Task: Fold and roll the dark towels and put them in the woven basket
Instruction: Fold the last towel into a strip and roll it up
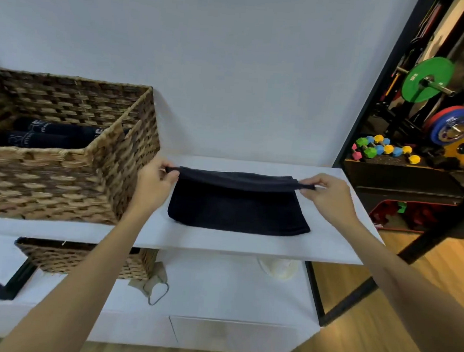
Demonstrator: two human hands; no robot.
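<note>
On white shelf [248,245], left hand [153,181] and right hand [328,193] fingers pinch dark towel [237,206] corners

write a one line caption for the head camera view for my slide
Both hands, left hand and right hand, pinch a dark towel on a white shelf beside a woven basket.
</note>
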